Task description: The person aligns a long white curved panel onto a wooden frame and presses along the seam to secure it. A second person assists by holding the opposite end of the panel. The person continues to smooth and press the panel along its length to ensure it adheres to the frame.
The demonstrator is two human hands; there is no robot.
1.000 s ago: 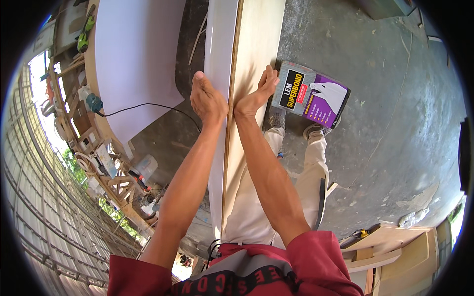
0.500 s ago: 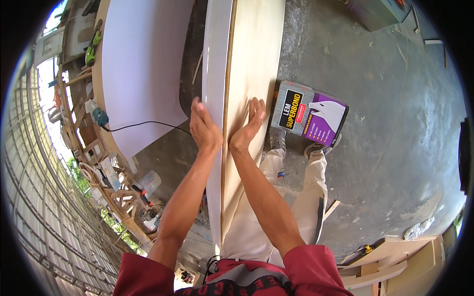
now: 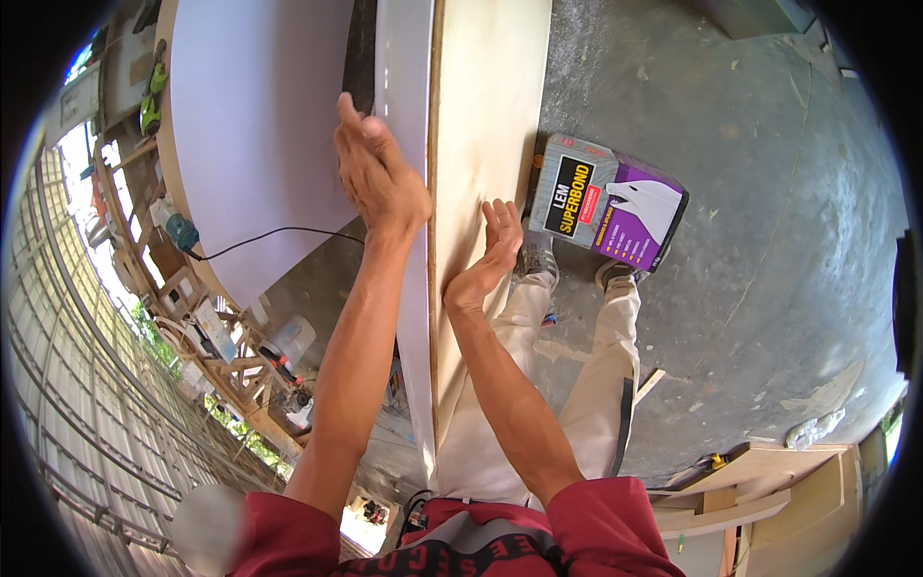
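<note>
A long panel stands on edge in front of me, with a white laminate strip point(image 3: 406, 106) along its left part and a pale plywood face point(image 3: 490, 96) on the right. My left hand point(image 3: 383, 183) is at the white strip, fingers stretched out and pointing away from me, the heel of the palm at the panel. Against the plywood face rests the heel of my right hand point(image 3: 486, 258), its fingers loosely bent and off the wood. Neither hand grips anything. How firmly the left palm touches is hidden.
To the left lies a large white sheet point(image 3: 260, 115), with a teal corded power tool point(image 3: 183, 231) and its black cable beside it. A grey and purple box-shaped container point(image 3: 615, 202) sits on the concrete floor point(image 3: 750, 269) by my feet. Wooden pieces point(image 3: 769, 490) lie at lower right.
My left hand has slid forward along the white strip. The right hand stays at nearly the same place on the plywood. The whole view has shifted slightly.
</note>
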